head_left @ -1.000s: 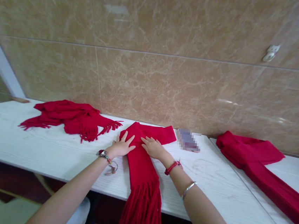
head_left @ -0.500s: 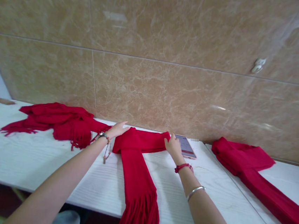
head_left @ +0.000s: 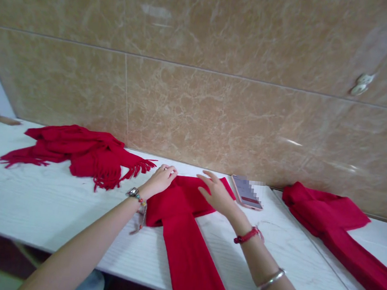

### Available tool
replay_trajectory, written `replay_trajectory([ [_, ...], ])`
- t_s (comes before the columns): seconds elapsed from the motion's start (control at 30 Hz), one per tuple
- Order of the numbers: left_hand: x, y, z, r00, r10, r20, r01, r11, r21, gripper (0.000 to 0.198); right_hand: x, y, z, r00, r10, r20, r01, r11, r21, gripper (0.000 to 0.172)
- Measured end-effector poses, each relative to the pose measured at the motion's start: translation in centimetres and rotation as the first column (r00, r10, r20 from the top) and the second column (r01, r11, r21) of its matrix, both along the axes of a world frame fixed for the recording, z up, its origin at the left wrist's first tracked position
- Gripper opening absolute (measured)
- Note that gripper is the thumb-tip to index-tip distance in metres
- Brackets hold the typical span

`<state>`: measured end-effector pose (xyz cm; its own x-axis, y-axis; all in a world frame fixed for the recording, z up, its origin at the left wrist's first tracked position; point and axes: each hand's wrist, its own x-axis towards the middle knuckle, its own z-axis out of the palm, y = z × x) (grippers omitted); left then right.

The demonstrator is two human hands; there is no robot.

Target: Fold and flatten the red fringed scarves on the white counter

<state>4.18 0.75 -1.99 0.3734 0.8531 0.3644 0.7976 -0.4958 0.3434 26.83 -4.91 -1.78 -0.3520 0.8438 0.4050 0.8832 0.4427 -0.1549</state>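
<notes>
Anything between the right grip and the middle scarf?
Nothing visible. The right grip is right over the folded upper part of the middle scarf; whether it touches is unclear. The phone lies just right of the scarf, not between them.

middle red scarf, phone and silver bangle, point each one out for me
Middle red scarf (head_left: pixel 184 241): head view, on the strip running toward the person.
Phone (head_left: pixel 244 191): head view, on its screen.
Silver bangle (head_left: pixel 271 281): head view, on its metal band.

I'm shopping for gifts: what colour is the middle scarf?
The middle scarf is plain red, as the head view shows.
</notes>
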Motion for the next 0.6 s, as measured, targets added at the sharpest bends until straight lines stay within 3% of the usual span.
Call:
replay_trajectory([
  [0.03, 0.5, 0.3, 0.1, 1.000, -0.001, 0.030, 0.000, 0.999, 0.032, 0.033, -1.1, -0.3, -0.3, 0.995, 0.095, 0.044, -0.092, 0.994, -0.056, 0.042],
  [0.1, 1.5, 1.1, 0.5, 0.999, -0.039, 0.006, 0.039, 0.999, 0.030, 0.035, -2.5, -0.7, -1.2, 0.977, 0.174, 0.123, -0.153, 0.975, -0.161, 0.041],
  [0.23, 2.8, 3.1, 1.3, 0.981, -0.070, -0.182, 0.045, 0.989, -0.138, 0.034, -2.9, -1.5, -2.6, 0.964, 0.177, 0.198, -0.139, 0.972, -0.190, 0.045],
  [0.3, 3.1, 3.8, 1.4, 0.975, -0.029, -0.222, -0.018, 0.978, -0.206, 0.042, -2.5, -1.9, -2.9, 0.963, 0.168, 0.210, -0.135, 0.977, -0.165, 0.046],
  [0.4, 3.0, 4.3, 1.0, 0.968, 0.043, -0.248, -0.108, 0.961, -0.253, 0.029, -2.3, -2.5, -2.9, 0.965, 0.149, 0.214, -0.119, 0.982, -0.147, 0.046],
  [0.5, 3.0, 4.2, 0.7, 0.963, 0.137, -0.234, -0.191, 0.954, -0.229, 0.019, -2.4, -2.9, -2.8, 0.968, 0.144, 0.204, -0.113, 0.981, -0.157, 0.046],
  [0.6, 3.1, 3.8, 0.6, 0.955, 0.220, -0.200, -0.255, 0.952, -0.168, 0.023, -2.5, -3.0, -2.6, 0.968, 0.158, 0.196, -0.122, 0.975, -0.183, 0.047],
])
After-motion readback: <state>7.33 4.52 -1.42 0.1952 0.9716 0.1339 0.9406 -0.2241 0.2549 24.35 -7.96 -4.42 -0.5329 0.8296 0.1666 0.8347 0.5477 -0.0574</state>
